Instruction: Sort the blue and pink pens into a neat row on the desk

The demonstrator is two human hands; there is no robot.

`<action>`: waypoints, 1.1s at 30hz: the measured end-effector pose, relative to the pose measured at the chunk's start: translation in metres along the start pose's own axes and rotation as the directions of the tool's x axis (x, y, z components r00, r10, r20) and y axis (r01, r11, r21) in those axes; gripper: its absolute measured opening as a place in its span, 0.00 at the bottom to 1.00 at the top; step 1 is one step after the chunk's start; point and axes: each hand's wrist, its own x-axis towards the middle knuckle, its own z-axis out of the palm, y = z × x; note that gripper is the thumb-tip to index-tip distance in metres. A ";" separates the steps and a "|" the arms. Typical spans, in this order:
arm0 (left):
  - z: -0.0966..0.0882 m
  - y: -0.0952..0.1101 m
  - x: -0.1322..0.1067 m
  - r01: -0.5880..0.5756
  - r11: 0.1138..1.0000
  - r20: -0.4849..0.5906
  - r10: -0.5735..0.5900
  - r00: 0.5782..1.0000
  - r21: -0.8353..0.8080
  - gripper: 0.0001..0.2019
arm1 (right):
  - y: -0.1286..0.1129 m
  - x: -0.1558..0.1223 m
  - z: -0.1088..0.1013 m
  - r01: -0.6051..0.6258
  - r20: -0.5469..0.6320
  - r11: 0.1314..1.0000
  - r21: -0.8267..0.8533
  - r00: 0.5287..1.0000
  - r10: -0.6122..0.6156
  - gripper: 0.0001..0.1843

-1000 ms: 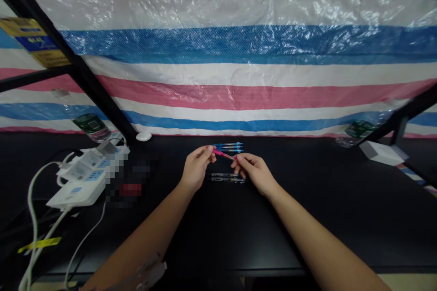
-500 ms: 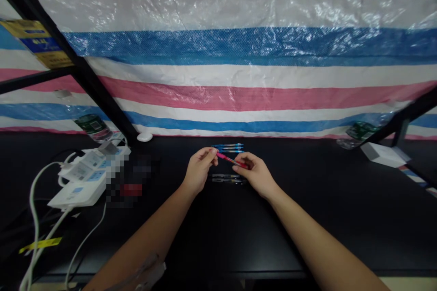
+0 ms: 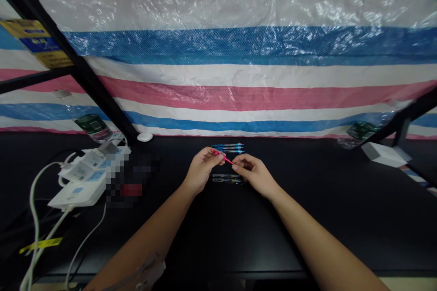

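Fingers [image 3: 217, 156] of our left hand [image 3: 202, 171] are pinching a red pen [image 3: 223, 158], its long axis slanting down toward our right hand [image 3: 255, 173], whose parted fingertips are hovering just beside the pen's far end, above two dark pens [image 3: 227, 178].

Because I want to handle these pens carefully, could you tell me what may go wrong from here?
The pink pen is pinched by the left hand, and the right hand is at its other end, so it might slip. If it falls, it could knock the blue pens or the dark pens out of line. Those dark pens are also hard to see against the black table top, so a hand might bump them.
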 end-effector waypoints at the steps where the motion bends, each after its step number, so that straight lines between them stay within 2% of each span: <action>1: 0.000 -0.001 0.000 -0.004 1.000 -0.001 0.004 1.000 0.002 0.09 | 0.001 0.000 0.001 0.012 -0.001 1.000 -0.008 1.000 -0.012 0.17; 4: 0.001 -0.003 -0.001 -0.011 0.999 0.035 0.010 0.999 0.038 0.10 | 0.002 -0.001 0.004 0.036 0.031 0.998 -0.044 0.999 -0.034 0.17; 7: 0.003 -0.002 -0.002 -0.010 1.000 0.044 0.011 0.999 -0.019 0.11 | 0.003 -0.001 0.005 0.067 0.046 0.990 -0.121 0.997 -0.062 0.17; 10: 0.002 -0.001 0.000 -0.016 0.994 -0.001 0.016 1.000 -0.105 0.14 | 0.004 -0.001 0.004 0.081 0.028 0.982 -0.168 0.997 -0.078 0.16; 14: 0.000 -0.001 0.002 -0.001 0.993 -0.089 -0.010 0.996 -0.117 0.18 | 0.006 0.000 0.001 0.055 0.002 0.980 -0.189 0.998 -0.056 0.17; 24: 0.000 0.000 0.003 0.029 0.996 -0.123 -0.040 0.992 -0.084 0.21 | 0.008 0.000 0.002 0.048 -0.001 0.982 -0.182 0.999 -0.049 0.16; 33: -0.002 -0.001 0.002 0.023 0.999 -0.063 -0.025 0.998 -0.035 0.18 | 0.007 -0.001 0.003 0.029 0.010 0.983 -0.184 1.000 -0.028 0.17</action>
